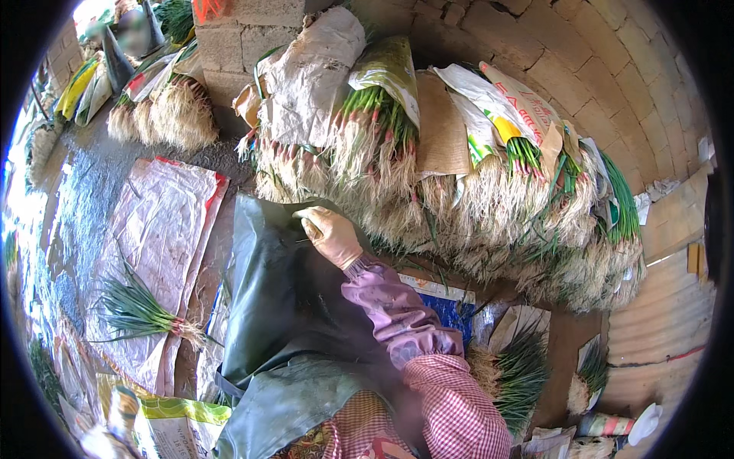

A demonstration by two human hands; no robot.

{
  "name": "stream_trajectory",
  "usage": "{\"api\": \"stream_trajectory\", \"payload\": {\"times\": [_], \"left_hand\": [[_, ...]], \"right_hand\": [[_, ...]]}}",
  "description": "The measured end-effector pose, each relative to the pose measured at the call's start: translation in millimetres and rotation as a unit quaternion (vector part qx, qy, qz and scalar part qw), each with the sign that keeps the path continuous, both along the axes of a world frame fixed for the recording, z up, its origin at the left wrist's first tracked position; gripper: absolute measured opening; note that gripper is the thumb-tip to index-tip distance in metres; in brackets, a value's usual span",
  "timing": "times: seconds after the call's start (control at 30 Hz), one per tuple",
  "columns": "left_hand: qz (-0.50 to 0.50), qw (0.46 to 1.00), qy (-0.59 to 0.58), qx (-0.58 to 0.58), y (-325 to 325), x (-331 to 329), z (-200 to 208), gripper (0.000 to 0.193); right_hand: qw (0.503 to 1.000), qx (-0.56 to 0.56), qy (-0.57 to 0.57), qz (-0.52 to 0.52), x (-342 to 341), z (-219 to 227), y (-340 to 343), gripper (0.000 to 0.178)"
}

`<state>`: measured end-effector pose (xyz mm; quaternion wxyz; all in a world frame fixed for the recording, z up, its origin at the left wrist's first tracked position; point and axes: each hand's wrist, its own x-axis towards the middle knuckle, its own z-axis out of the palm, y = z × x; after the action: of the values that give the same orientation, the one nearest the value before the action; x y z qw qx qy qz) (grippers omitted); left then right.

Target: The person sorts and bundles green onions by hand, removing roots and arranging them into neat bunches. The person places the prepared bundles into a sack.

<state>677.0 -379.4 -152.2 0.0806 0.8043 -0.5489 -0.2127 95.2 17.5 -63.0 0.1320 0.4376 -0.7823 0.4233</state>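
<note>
My right hand (332,235), in a pale, stained glove, lies at the far edge of a dark green waterproof apron (267,306) that spreads over my lap. Its fingers curl closed with the thumb against them, pinching the apron near its edge. A purple sleeve with a red checked upper part covers that arm. My left hand does not show. Left of the apron, a small bunch of green onions (145,312) rests on a flattened whitish sack (153,229), leaves to the left and roots toward me.
Sack-wrapped bundles of green onions (382,122) stand along the brick wall (550,46), roots facing me. More bundles (176,111) lie far left on wet ground. Loose bunches (520,375) sit at the lower right. A green-and-white sack (183,421) lies lower left beside a blurred pale object.
</note>
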Motion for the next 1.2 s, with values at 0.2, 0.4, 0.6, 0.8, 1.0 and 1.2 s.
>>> {"api": "stream_trajectory", "payload": {"times": [0.2,0.4,0.6,0.8,1.0,1.2], "left_hand": [[-0.058,0.997,0.037,-0.024,-1,14,-30,0.048],[-0.113,0.986,0.109,-0.059,-10,-20,-52,0.043],[-0.277,0.877,0.367,-0.143,-8,-225,-49,0.039],[-0.427,0.726,0.538,-0.014,121,-498,55,0.025],[-0.633,0.533,0.560,-0.011,222,-626,106,0.029],[-0.563,0.513,0.634,0.132,238,-655,121,0.026]], "right_hand": [[0.999,-0.002,0.017,-0.049,6,7,19,0.012],[0.999,-0.004,-0.044,0.009,-7,19,43,0.018],[0.979,0.040,-0.057,-0.194,-85,71,69,0.030],[0.904,0.200,0.127,-0.355,-197,128,25,0.053],[0.860,0.360,0.106,-0.346,-296,120,4,0.046],[0.889,-0.230,-0.230,-0.323,-313,131,153,0.026]]}}
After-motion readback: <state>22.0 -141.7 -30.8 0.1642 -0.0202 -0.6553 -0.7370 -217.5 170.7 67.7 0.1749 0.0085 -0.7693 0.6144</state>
